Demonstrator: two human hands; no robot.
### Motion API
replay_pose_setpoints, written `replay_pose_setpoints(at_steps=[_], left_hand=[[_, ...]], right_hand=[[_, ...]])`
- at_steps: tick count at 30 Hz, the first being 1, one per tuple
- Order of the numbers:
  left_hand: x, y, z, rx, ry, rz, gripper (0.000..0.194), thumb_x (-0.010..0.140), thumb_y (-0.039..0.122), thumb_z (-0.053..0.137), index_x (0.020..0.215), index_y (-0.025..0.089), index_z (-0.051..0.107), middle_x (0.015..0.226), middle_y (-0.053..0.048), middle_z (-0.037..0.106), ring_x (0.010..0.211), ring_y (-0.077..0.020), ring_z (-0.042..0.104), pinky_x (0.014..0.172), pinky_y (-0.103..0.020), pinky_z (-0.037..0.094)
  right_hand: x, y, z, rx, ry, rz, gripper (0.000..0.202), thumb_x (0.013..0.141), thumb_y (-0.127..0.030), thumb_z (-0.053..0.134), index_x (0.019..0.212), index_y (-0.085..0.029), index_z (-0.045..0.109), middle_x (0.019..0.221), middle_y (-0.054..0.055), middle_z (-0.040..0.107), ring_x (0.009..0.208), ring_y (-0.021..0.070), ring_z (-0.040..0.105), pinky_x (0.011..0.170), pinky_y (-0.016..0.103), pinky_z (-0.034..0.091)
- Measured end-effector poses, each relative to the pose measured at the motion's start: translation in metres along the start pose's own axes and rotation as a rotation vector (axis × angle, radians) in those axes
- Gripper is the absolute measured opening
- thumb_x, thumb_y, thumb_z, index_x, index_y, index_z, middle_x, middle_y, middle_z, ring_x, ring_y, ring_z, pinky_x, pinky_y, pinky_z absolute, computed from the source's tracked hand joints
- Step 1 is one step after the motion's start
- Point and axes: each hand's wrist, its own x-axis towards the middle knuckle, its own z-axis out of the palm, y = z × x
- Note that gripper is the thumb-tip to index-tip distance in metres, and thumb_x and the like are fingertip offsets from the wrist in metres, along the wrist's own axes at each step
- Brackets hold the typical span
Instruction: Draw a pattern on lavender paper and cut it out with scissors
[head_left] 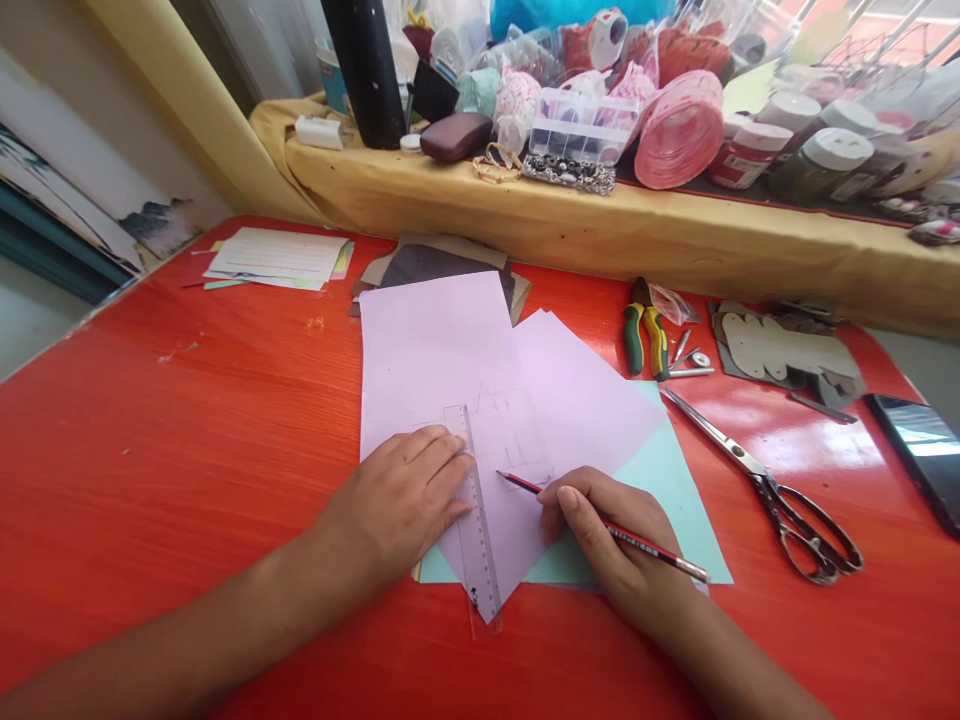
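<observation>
My left hand presses its fingertips on a clear plastic ruler, holding it against light purple paper. The ruler lies nearly upright in view, its lower end reaching past the paper's corner. In my right hand is a red and black pencil, gripped between thumb and fingers. Its point is at the paper, just right of the ruler; whether it touches I cannot tell. Faint pencil lines show on the paper above the point. Under the purple sheets lies mint-green paper.
Metal scissors lie on the red table at right, near a phone. Beyond are pliers and grey cut pieces. Note sheets lie at far left. A cloth-covered ledge with jars and boxes runs along the back.
</observation>
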Motion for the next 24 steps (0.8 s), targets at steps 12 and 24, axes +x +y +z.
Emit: replay_pose_setpoints(at_steps=[12, 24], left_hand=[[-0.0008, 0.001, 0.001, -0.01, 0.0, -0.008, 0.03, 0.115, 0.032, 0.054, 0.127, 0.01, 0.07, 0.128, -0.016, 0.078, 0.117, -0.033, 0.071, 0.097, -0.047, 0.06], [-0.0025, 0.0021, 0.0029, -0.008, -0.016, -0.031, 0.029, 0.115, 0.032, 0.054, 0.128, 0.011, 0.07, 0.13, -0.016, 0.077, 0.118, -0.0331, 0.071, 0.096, -0.047, 0.061]], right_hand=[[-0.001, -0.0012, -0.0004, -0.006, -0.008, 0.005, 0.033, 0.115, -0.024, 0.053, 0.09, -0.026, 0.074, 0.079, -0.001, 0.079, 0.07, 0.0157, 0.075, 0.066, 0.025, 0.056], [-0.0015, 0.005, 0.001, 0.181, 0.202, 0.051, 0.031, 0.118, -0.038, 0.058, 0.099, -0.027, 0.079, 0.078, -0.001, 0.08, 0.069, 0.0158, 0.076, 0.068, 0.024, 0.062]])
